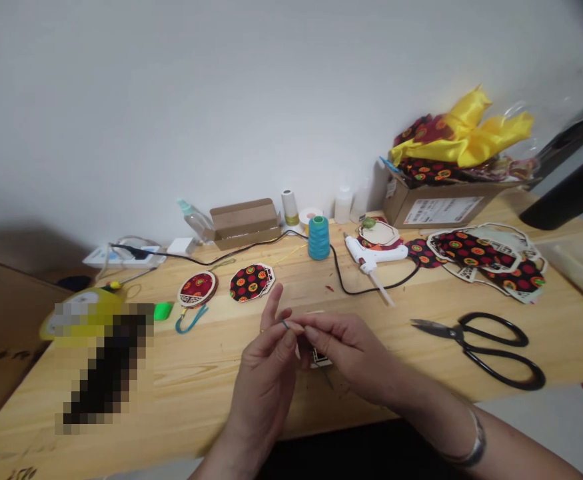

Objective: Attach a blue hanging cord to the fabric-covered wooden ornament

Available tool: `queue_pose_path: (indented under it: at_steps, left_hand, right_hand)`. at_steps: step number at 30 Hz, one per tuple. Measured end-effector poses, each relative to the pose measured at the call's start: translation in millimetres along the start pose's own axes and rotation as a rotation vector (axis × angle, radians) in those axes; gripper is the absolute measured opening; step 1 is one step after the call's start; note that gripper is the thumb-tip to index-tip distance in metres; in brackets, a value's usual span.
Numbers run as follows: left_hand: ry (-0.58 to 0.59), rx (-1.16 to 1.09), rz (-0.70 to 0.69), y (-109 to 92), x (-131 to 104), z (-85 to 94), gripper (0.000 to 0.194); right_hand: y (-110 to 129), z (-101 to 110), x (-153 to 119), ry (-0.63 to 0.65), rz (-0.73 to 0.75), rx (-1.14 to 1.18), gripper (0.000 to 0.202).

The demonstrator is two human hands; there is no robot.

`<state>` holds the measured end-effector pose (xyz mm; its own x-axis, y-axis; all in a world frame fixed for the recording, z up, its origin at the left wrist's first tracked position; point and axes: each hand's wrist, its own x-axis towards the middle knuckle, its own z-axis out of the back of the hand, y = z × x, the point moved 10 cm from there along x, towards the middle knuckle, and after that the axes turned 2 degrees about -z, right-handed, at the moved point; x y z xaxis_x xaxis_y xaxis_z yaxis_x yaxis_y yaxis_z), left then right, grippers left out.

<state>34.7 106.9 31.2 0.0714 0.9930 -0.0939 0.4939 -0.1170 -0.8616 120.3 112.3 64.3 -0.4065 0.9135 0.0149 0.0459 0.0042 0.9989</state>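
My left hand [268, 363] and my right hand [344, 343] meet over the front middle of the table, thumbs and forefingers pinched close together. A short bit of blue cord [285, 324] shows at my left fingertips. One finger of my left hand points up. Whatever my right fingertips pinch is too small to make out. Beneath the hands lies a pale-framed piece with a dark lattice [320, 359], partly hidden by them. Behind them stands a cone of blue thread [319, 238]. Left of it lie an octagonal patterned piece [252, 283] and a round one [198, 289] with a blue loop.
Black-handled scissors [476, 340] lie at the right, a white glue gun [376, 253] with its cord behind them. Framed fabric pieces [491, 257] and a full carton [436, 207] are at back right. A power strip [124, 257] and yellow object [84, 313] sit left.
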Motion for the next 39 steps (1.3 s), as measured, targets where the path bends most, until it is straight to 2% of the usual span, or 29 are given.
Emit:
queue_pose_path:
  at_steps: [5,10,13,18,26,29,32,36,39]
  left_hand:
    - [-0.033,-0.132,0.054,2.3,4.1,2.2,0.009]
    - [-0.060,-0.244,0.122,3.6,4.1,5.6,0.014]
    - [-0.082,-0.297,0.101,-3.0,4.9,11.1,0.004]
    - [-0.157,-0.363,0.046,-17.4,11.7,25.7,0.011]
    - [-0.216,-0.346,-0.011,-34.0,13.8,42.5,0.007]
    - [-0.221,-0.256,-0.034,-37.7,13.3,42.9,0.004]
    - [-0.232,-0.196,-0.047,-35.7,13.0,41.6,0.008]
    - [-0.219,-0.126,-0.036,-25.4,11.6,36.2,0.007]
    - [-0.169,-0.079,-0.048,-20.7,11.5,29.6,0.011]
  right_hand:
    - [-3.7,4.4,-2.2,-0.037,0.001,-0.126,0.022]
    - [-1.2,13.1,-2.2,-0.077,0.036,-0.205,0.020]
    - [0.7,22.5,-0.9,-0.104,0.040,-0.284,0.019]
    - [4.5,41.2,2.4,-0.171,0.047,-0.364,0.017]
    - [10.5,55.9,13.3,-0.169,0.063,-0.496,0.018]
    - [14.2,53.7,16.3,-0.118,0.079,-0.637,0.016]
    - [24.2,50.4,17.3,-0.154,0.117,-0.692,0.025]
    - [33.2,24.1,16.8,-0.136,0.180,-0.471,0.028]
    - [31.1,-0.9,15.5,-0.101,0.208,-0.324,0.032]
